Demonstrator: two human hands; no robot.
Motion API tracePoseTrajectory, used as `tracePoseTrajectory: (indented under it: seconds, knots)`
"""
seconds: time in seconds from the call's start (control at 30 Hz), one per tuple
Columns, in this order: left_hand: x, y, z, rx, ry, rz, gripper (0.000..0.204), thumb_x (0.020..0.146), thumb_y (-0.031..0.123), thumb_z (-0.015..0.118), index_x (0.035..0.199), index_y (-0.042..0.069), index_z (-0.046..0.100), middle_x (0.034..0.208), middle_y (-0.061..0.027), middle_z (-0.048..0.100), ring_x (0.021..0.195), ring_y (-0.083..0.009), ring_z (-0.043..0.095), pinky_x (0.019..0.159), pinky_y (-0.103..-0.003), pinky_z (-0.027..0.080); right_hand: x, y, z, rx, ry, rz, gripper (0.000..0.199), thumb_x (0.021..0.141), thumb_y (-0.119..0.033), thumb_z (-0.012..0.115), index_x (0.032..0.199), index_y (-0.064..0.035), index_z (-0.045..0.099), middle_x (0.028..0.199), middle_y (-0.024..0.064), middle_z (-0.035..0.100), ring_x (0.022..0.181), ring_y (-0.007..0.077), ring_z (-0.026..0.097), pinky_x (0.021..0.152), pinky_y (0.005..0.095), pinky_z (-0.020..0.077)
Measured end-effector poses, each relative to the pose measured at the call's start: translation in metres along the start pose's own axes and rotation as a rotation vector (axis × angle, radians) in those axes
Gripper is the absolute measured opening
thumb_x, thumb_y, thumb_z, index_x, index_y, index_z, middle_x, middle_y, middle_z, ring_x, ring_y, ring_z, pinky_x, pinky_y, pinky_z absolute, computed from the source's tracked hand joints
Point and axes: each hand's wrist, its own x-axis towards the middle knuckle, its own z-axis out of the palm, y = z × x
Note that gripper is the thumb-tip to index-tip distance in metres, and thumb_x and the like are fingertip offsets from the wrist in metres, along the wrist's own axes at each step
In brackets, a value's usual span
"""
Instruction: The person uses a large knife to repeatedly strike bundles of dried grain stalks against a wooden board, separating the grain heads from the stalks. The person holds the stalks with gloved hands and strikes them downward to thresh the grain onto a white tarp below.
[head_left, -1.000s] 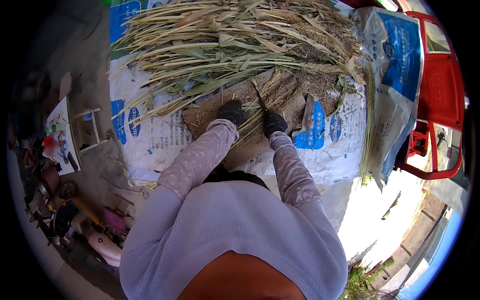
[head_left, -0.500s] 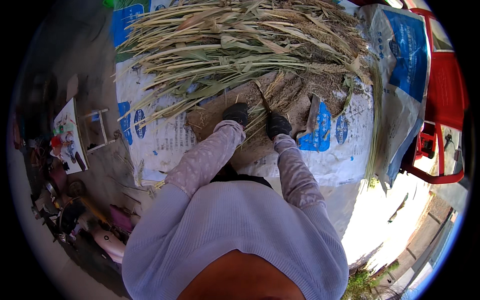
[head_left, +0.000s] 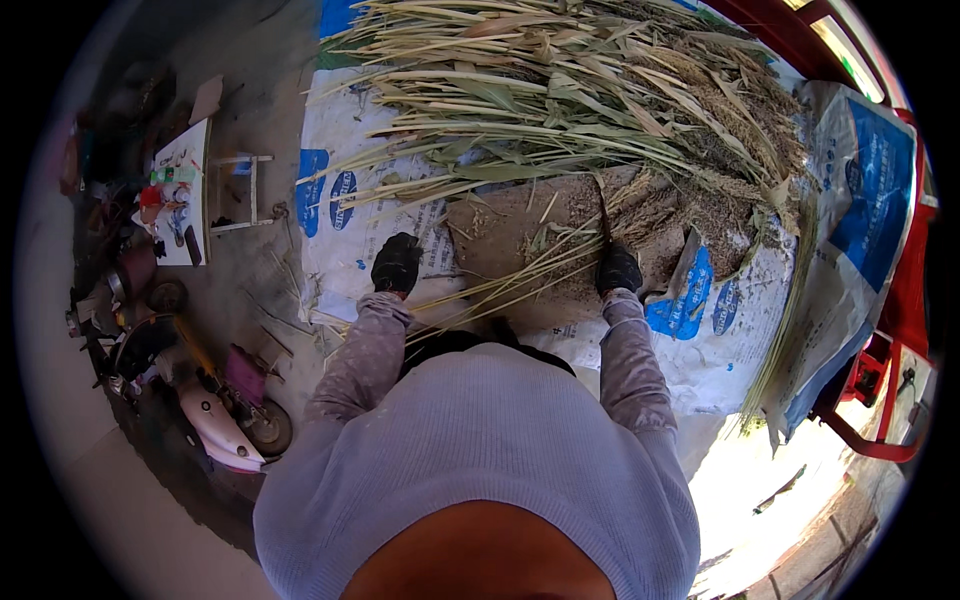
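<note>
My gloved right hand point(head_left: 618, 270) clamps a dark blade point(head_left: 603, 215) over stalks point(head_left: 520, 275) lying on the board point(head_left: 500, 235) — light, dry, brittle, I judge, best gripped mid-stem — while my left hand point(head_left: 396, 264), closed, rests on the sacking point(head_left: 340, 230).

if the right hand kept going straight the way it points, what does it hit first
Probably the seed heads on the brown board. The gloved right hand holds a dark, blade-like tool pointing away from the person toward the big stalk pile. Depth is unclear.
</note>
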Motion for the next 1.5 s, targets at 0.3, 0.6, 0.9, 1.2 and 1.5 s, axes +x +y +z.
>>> tracePoseTrajectory:
  seconds: [0.3, 0.6, 0.9, 1.2, 1.5]
  knots:
    - [-0.002, -0.076, -0.072, 0.471, 0.173, -0.057, 0.050, 0.070, 0.031, 0.070, 0.114, 0.012, 0.056, 0.092, -0.0102, 0.061, 0.092, -0.0288, 0.057, 0.079, -0.041, 0.045, -0.002, 0.000, 0.007, -0.061, 0.016, 0.040, 0.028, 0.089, -0.029, 0.039, 0.104, -0.0138, 0.058, 0.092, 0.0182, 0.064, 0.089, 0.0360, 0.061, 0.075, 0.0487, 0.0485]
    - [0.070, -0.002, -0.026, 0.273, -0.165, 0.029, 0.035, 0.083, 0.039, 0.055, 0.105, 0.013, 0.061, 0.099, -0.0149, 0.063, 0.093, -0.0303, 0.059, 0.079, -0.043, 0.046, 0.000, -0.001, 0.005, -0.036, 0.030, 0.051, 0.028, 0.088, -0.028, 0.040, 0.103, -0.0144, 0.059, 0.098, 0.0165, 0.063, 0.094, 0.0344, 0.060, 0.078, 0.0473, 0.0477]
    - [-0.048, -0.007, -0.158, 0.381, 0.162, 0.290, 0.029, 0.078, 0.039, 0.063, 0.075, 0.010, 0.062, 0.066, -0.0091, 0.059, 0.062, -0.0287, 0.059, 0.054, -0.041, 0.045, -0.003, -0.002, 0.007, -0.002, 0.043, 0.046, 0.022, 0.085, -0.025, 0.045, 0.098, -0.0147, 0.059, 0.094, 0.0152, 0.065, 0.090, 0.0330, 0.062, 0.075, 0.0458, 0.0488]
    - [-0.152, -0.074, -0.096, -0.507, -0.182, -0.121, 0.028, 0.085, 0.028, 0.056, 0.076, 0.004, 0.068, 0.063, -0.0100, 0.062, 0.056, -0.0187, 0.057, 0.052, -0.033, 0.042, -0.002, 0.010, 0.012, 0.042, 0.068, 0.030, 0.023, 0.086, -0.025, 0.043, 0.099, -0.0140, 0.059, 0.093, 0.0138, 0.065, 0.087, 0.0330, 0.062, 0.073, 0.0467, 0.0487]
    - [-0.159, -0.060, -0.053, -0.153, -0.337, -0.094, 0.036, 0.085, 0.037, 0.051, 0.072, 0.007, 0.066, 0.068, -0.0106, 0.064, 0.063, -0.0251, 0.061, 0.059, -0.037, 0.046, -0.006, 0.009, 0.003, 0.116, 0.046, 0.006, 0.028, 0.084, -0.031, 0.046, 0.098, -0.0130, 0.061, 0.096, 0.0176, 0.063, 0.093, 0.0353, 0.060, 0.077, 0.0465, 0.0472]
